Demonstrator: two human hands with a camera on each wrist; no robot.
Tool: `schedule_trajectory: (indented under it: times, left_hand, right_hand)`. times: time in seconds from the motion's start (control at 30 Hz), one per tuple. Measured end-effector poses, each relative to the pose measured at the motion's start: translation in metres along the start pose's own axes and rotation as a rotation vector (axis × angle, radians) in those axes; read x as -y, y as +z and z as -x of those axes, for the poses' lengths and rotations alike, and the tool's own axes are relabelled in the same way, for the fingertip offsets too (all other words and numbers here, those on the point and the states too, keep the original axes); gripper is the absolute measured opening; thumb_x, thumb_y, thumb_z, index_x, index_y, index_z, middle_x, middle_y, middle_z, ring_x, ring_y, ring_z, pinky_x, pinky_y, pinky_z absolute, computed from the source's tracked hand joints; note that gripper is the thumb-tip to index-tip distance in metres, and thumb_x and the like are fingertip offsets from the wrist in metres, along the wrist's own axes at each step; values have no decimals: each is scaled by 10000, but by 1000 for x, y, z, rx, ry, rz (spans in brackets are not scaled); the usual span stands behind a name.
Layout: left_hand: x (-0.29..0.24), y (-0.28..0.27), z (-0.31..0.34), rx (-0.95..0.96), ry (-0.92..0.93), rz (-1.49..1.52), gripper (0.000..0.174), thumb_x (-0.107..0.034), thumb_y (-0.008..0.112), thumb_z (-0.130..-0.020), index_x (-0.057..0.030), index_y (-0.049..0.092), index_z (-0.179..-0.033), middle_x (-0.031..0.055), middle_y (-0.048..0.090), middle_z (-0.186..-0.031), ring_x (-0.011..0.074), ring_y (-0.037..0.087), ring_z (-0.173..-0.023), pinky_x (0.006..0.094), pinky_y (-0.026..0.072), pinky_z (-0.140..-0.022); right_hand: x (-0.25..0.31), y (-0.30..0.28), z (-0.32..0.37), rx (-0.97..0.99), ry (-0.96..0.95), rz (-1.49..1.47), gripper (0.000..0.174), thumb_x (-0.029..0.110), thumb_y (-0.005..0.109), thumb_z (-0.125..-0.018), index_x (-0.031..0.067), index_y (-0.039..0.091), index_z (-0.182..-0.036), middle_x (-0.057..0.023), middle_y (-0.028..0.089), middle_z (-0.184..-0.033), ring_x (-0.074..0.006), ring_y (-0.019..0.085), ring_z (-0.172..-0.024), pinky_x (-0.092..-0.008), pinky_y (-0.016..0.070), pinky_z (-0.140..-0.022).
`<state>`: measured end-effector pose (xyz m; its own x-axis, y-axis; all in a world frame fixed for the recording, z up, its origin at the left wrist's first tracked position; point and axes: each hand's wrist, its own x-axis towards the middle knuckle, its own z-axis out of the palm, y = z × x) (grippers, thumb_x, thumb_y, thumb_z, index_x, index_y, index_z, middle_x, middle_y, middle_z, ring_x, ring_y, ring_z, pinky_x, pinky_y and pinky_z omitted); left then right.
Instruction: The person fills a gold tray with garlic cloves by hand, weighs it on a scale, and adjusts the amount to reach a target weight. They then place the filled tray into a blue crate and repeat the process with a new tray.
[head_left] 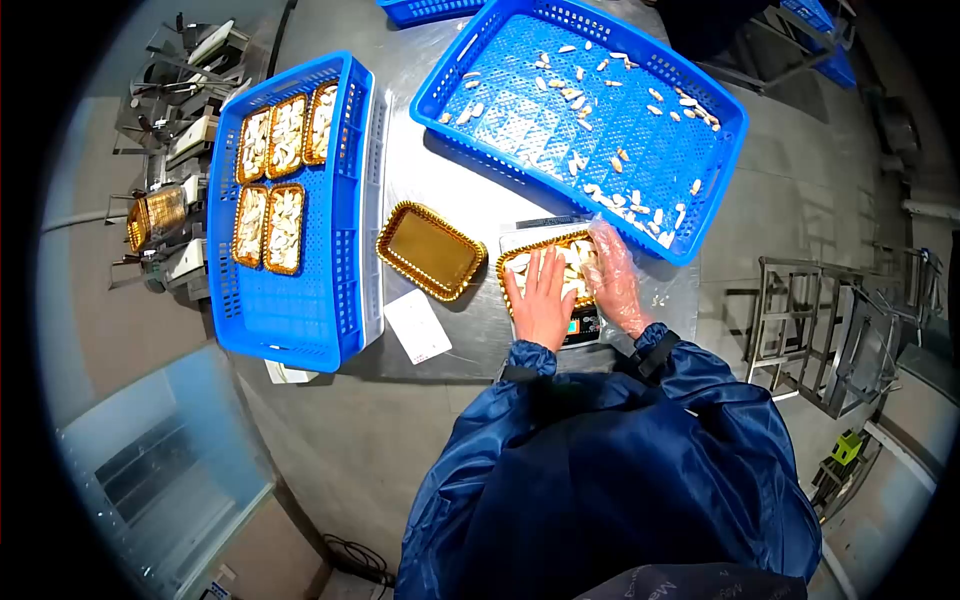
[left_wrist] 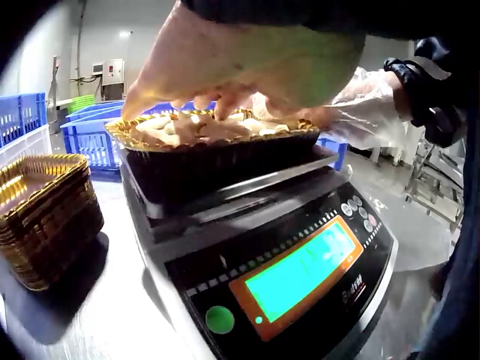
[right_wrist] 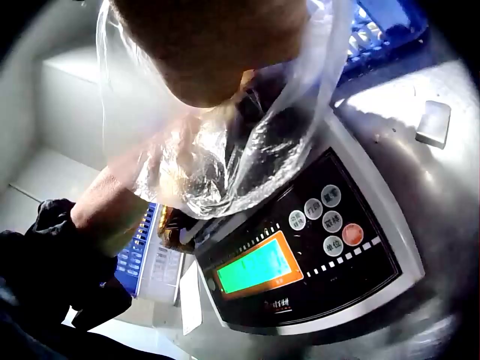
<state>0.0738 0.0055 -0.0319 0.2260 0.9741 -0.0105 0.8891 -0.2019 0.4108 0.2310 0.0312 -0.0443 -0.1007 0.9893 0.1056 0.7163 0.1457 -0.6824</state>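
Observation:
A gold-rimmed tray (left_wrist: 120,136) full of pale, elongated food pieces (left_wrist: 174,129) sits on a digital scale (left_wrist: 187,259) with a lit green display. My bare left hand (head_left: 543,300) lies over the pieces with fingers straight and spread. At the tray's right side is my right hand (head_left: 617,285), in a loose clear plastic glove, its fingers reaching over the rim onto the pieces. In the right wrist view the glove (right_wrist: 217,161) bunches over the scale and hides most of the tray. An empty gold tray (head_left: 432,248) stands left of the scale.
A blue crate (head_left: 340,260) on the left holds several filled gold trays. Behind the scale, a large blue crate (head_left: 590,20) has loose pale pieces scattered on its bottom. A white card (head_left: 418,326) lies at the metal table's (head_left: 470,345) near edge. Metal frames (head_left: 800,320) stand at right.

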Motion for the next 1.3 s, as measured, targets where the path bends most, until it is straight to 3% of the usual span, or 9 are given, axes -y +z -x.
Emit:
schedule_trajectory:
  times: [0.2,0.33,0.53,0.63,0.7,0.77,0.93,1.03,1.3]
  left_hand:
    - [4,10,0,51,-24,-84,618,-455,533,-873,-190,384,-1410,28,252,-1516,237,161,-1416,634,67,-1087]
    - [-1,3,5,97,-20,-64,635,-477,526,-871,-204,362,-1420,22,264,-1512,226,166,-1416,631,74,-1090]
    - [-6,-3,2,97,-45,53,633,-423,530,-879,-115,366,-1408,43,324,-1483,224,219,-1400,592,84,-1105]
    - [-9,-8,3,5,-30,136,613,-397,528,-885,-106,373,-1402,74,319,-1483,241,238,-1394,552,111,-1116]
    - [-4,-19,7,-90,-106,209,597,-307,575,-867,-87,380,-1386,110,320,-1475,278,238,-1389,499,157,-1122]
    - [8,-41,17,-145,-241,307,573,-224,607,-843,-66,408,-1357,155,335,-1452,322,256,-1375,482,197,-1113]
    - [69,-87,55,-439,-460,481,409,-138,625,-832,-17,529,-1210,204,441,-1347,368,397,-1263,423,331,-1051]
    - [104,-116,70,-402,-652,794,364,-148,592,-894,-8,518,-1221,156,531,-1257,260,545,-1124,345,439,-947]
    - [196,-188,104,-420,-482,1454,481,-227,426,-1000,-27,300,-1418,160,466,-1323,212,551,-1087,330,482,-886]
  right_hand:
    - [2,1,1,-41,44,-80,538,112,569,-865,-27,390,-1354,-215,358,-1419,-361,310,-1329,-422,251,-1094]
    - [-20,-16,0,-149,159,-101,310,149,555,-907,35,573,-1194,-183,634,-1081,-312,618,-969,-366,476,-834]
    - [-35,-27,3,228,253,-168,245,214,603,-862,1,632,-981,-185,657,-871,-324,633,-773,-371,477,-668]
    - [-19,-35,-8,329,298,-232,224,161,574,-877,-23,619,-997,-130,644,-800,-185,596,-649,-318,476,-622]
    - [-29,-30,-6,331,507,-454,222,144,555,-882,-39,611,-994,-103,640,-793,-171,588,-698,-320,475,-664]
    - [-42,-23,-4,208,212,-383,213,133,544,-884,-50,603,-976,-92,632,-834,-169,582,-781,-329,465,-723]
    - [-55,-24,-23,240,291,-474,239,187,555,-914,-40,591,-981,-57,599,-888,-131,530,-844,-299,442,-783]
    - [-23,-36,-52,258,216,-489,242,207,546,-931,-30,586,-954,-38,584,-940,-119,520,-874,-275,434,-788]
    - [228,16,-158,461,-149,-297,224,192,555,-897,-31,575,-895,-95,567,-808,-178,531,-781,-336,431,-707]
